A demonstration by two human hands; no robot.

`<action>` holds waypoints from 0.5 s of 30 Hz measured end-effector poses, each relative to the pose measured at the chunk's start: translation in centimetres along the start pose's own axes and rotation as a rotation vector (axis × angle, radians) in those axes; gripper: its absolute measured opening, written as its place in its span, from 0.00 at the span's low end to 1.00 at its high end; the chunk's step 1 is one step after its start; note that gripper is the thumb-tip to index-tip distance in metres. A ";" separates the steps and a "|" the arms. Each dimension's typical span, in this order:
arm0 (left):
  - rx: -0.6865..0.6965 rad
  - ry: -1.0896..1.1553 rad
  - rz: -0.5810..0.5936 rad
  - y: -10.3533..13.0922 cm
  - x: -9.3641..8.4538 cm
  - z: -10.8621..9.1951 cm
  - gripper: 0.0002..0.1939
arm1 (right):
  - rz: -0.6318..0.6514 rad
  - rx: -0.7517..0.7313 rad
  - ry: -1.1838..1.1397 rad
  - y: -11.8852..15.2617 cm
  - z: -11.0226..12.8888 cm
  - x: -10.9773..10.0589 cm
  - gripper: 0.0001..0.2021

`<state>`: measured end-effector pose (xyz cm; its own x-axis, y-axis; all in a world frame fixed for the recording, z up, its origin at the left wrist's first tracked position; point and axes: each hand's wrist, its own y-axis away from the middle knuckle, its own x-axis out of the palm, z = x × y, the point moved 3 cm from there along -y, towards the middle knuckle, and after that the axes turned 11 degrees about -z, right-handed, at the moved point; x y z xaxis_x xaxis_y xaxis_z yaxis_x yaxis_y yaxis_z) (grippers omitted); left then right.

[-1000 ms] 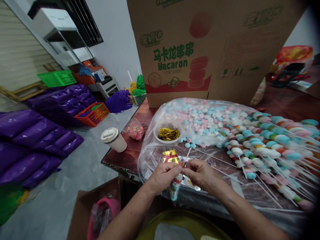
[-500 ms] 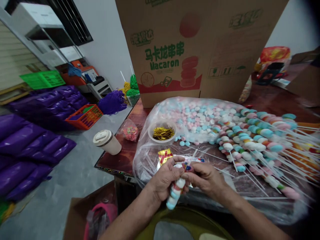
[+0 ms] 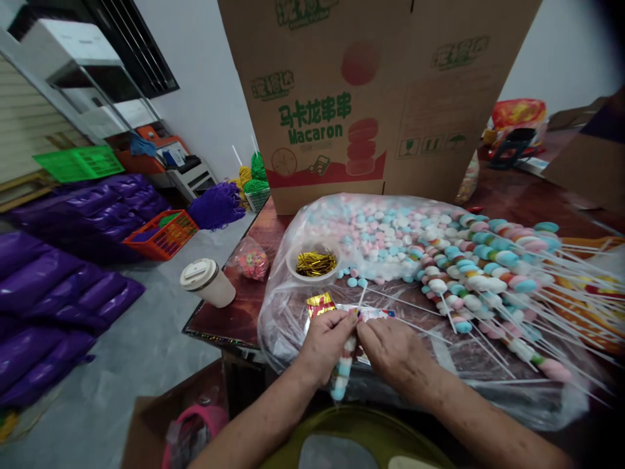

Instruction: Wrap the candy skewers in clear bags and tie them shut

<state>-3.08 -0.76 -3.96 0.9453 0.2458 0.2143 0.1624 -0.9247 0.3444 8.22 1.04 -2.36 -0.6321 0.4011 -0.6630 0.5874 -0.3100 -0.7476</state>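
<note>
A marshmallow skewer (image 3: 343,371) with pale blue, white and reddish pieces hangs downward between my hands, its white stick pointing up. My left hand (image 3: 328,342) is closed around its upper part. At the neck, my right hand (image 3: 390,345) is closed too, fingertips pressed against the left thumb; a small dark and coloured bit shows between them, too small to name. Behind the hands lie a gold and red packet (image 3: 320,304) and a white printed packet (image 3: 385,313). A round plastic bowl (image 3: 291,266) holding gold twist ties (image 3: 317,264) stands just beyond.
Many finished skewers (image 3: 488,267) are piled at the right, sticks outward. Loose marshmallows (image 3: 385,228) fill a clear bag behind. A tall cardboard box (image 3: 317,169) blocks the back. A lidded cup (image 3: 209,283) and a candy bag (image 3: 252,260) sit near the left table edge.
My right hand has turned, its fingers now curled in at the skewer's neck with the back of the hand up. The skewer hangs more upright, and the view has shifted slightly.
</note>
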 end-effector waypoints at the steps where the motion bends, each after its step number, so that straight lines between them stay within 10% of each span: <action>1: -0.021 0.010 -0.045 0.0 -0.2 0.1 0.20 | 0.004 -0.045 0.029 -0.1 -0.5 -0.1 0.12; 6: 0.190 -0.122 -0.264 1.3 -1.2 -0.9 0.32 | -0.146 0.095 0.115 -1.0 -2.8 -2.1 0.11; 10: -0.095 0.028 0.109 2.0 -1.9 -3.5 0.39 | -0.103 0.038 -0.281 -1.0 0.8 -2.0 0.09; 15: 0.028 0.197 0.341 2.1 -4.5 -5.8 0.40 | -0.102 0.611 -0.526 -0.8 0.7 -0.8 0.14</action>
<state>-8.68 -2.13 1.12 0.8743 -0.0281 0.4846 -0.1412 -0.9699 0.1985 7.89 0.39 -1.27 -0.9118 0.0423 -0.4084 0.2304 -0.7705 -0.5943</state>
